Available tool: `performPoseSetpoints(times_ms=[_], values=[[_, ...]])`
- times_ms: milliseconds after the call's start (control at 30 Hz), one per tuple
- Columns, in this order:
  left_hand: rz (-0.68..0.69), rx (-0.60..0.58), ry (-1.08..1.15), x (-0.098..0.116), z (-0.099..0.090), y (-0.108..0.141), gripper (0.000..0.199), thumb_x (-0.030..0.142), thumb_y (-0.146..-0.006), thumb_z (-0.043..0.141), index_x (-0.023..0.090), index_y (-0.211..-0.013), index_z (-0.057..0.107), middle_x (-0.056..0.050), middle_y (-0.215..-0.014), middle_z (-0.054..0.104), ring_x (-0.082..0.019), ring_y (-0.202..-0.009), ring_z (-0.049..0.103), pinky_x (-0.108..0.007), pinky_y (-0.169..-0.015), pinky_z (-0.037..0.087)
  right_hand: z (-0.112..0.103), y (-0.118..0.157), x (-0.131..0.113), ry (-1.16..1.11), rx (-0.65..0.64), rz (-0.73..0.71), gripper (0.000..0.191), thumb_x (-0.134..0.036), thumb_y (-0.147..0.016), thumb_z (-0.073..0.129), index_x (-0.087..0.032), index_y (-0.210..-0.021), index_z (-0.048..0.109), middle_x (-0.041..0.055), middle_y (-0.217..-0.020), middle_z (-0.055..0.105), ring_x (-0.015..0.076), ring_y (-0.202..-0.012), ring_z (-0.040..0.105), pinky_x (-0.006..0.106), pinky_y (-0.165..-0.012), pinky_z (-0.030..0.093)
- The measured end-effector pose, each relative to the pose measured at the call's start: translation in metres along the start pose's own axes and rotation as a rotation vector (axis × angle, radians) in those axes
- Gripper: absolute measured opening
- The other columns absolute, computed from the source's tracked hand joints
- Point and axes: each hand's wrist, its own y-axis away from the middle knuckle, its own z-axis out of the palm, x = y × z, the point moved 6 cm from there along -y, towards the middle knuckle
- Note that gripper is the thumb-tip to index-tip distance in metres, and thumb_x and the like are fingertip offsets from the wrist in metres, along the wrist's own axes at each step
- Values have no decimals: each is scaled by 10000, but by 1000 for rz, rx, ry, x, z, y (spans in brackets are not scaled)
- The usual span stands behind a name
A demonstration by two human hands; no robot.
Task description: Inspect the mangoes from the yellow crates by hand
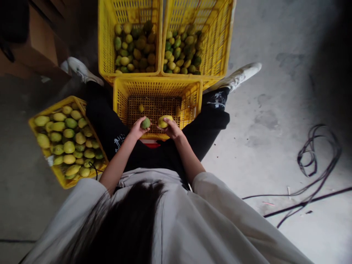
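Observation:
My left hand [137, 128] is closed around a green lemon [145, 123]. In my right hand [173, 129] is a larger yellow lemon [165, 121], with the thumb across its top. Both hands are over the near side of a low yellow crate [158, 85] between my legs. Inside that crate lie a small yellow lemon [141, 108] and a dimmer one [178, 111] by the right wall. The two held lemons are apart from each other.
Two tall yellow crates, left [130, 73] and right [192, 74], hold green and yellow lemons beyond the low crate. Another yellow crate [59, 179], full of lemons, stands by my left leg. Cardboard boxes [42, 36] are at upper left. Black cable [327, 176] lies on the floor at right.

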Motion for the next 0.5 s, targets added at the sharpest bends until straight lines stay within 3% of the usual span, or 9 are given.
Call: performPoseSetpoints(times_ms=[133, 267, 433, 500], values=[[-21, -39, -18, -5, 1, -1, 233, 240, -1011, 576, 186, -1172, 736, -36, -825, 732, -171, -724, 730, -224, -579, 500, -3, 3, 0, 86, 65, -6, 672, -458, -672, 1068, -296, -1000, 505, -57, -851, 707, 156, -733, 731, 253, -569, 606], [-31, -86, 19, -3, 2, -2, 394, 250, -1005, 511, 186, -1333, 720, -74, -900, 771, -208, -778, 751, -255, -621, 522, 0, 3, 0, 81, 20, 15, 667, -557, -694, 1037, -295, -1025, 520, -57, -804, 695, 114, -559, 618, 208, -426, 434], [40, -13, 8, -1, -2, -5, 105, 252, -972, 715, 209, -1068, 708, -22, -866, 740, -140, -701, 699, -221, -614, 486, 5, -1, 1, 14, -45, 77, 505, -572, -853, 851, -331, -1226, 612, -24, -920, 759, 179, -670, 714, 259, -499, 508], [92, 8, -1, 0, -4, -7, 169, 219, -904, 817, 229, -988, 670, 15, -835, 711, -111, -660, 655, -208, -575, 434, 6, -3, 1, 10, -71, 42, 536, -566, -835, 866, -341, -1245, 606, -16, -973, 770, 183, -706, 720, 248, -497, 475]])
